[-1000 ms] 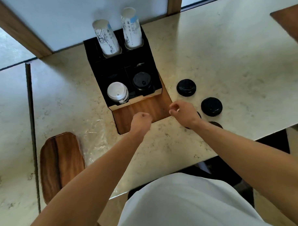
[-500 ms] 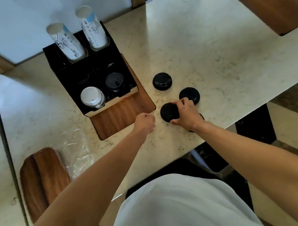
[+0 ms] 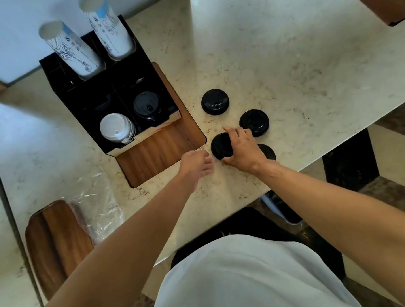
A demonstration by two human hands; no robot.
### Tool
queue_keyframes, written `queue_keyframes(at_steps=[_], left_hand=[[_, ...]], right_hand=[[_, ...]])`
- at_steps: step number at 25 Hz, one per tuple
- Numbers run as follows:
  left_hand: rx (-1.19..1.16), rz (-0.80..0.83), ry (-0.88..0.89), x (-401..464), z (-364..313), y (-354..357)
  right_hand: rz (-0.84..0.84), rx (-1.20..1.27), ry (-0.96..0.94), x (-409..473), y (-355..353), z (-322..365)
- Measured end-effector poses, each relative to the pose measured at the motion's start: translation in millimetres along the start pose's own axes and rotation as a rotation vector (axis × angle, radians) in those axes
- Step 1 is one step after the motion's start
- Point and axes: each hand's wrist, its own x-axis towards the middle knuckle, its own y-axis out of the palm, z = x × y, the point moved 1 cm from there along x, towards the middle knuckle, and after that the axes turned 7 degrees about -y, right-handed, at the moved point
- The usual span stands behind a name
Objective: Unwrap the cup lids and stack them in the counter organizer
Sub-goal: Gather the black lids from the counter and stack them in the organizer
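Right hand is clamped over a black lid at the centre of the frame, fingers curled round its rim, on the bench just right of the organizer. Left hand sits beside it, fingers loosely curled, holding nothing as far as I can see.

Three more lids lie loose: one above, one to the right, one half hidden under the right wrist. The empty wrap is at lower left.

Tip for this step: lift the lid flat by the rim, don't squeeze the dome or it'll warp. Drop it the same way up onto the black stack in the right front slot, not the white stack. Press lightly so it nests.
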Motion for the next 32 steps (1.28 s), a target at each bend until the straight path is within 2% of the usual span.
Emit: queue_keyframes(at_steps=[7, 12, 15, 18, 22, 29, 32], left_hand=[[-0.257, 0.215, -0.031, -9.1, 7.0, -10.6], [-0.272, 0.211, -0.065, -12.2, 15.4, -9.4], [-0.328, 0.182, -0.077, -10.0, 18.8, -10.3], [-0.385, 0.163, -0.119, -7.5, 20.7, -12.5], [-0.423, 0.193, -0.152, -10.0, 25.1, -18.2], [-0.472, 0.209, -0.167, -13.6, 25.7, -29.9], [-0.476, 0.205, -0.159, -14.8, 24.7, -33.6]], right_hand=[[0.061, 0.112, -0.124, -25.5, 1.1, 10.7], [0.08, 0.129, -0.155, -39.2, 5.8, 13.6], [0.026, 0.122, -0.08, -47.2, 1.8, -1.3], [-0.063, 0.012, 0.063, -54.5, -5.1, -26.9], [-0.03, -0.08, 0.234, -59.7, -8.9, -52.2], [-0.014, -0.056, 0.244, -59.0, -3.5, -51.4], [-0.049, 0.054, 0.166, -57.8, -5.1, -39.4]])
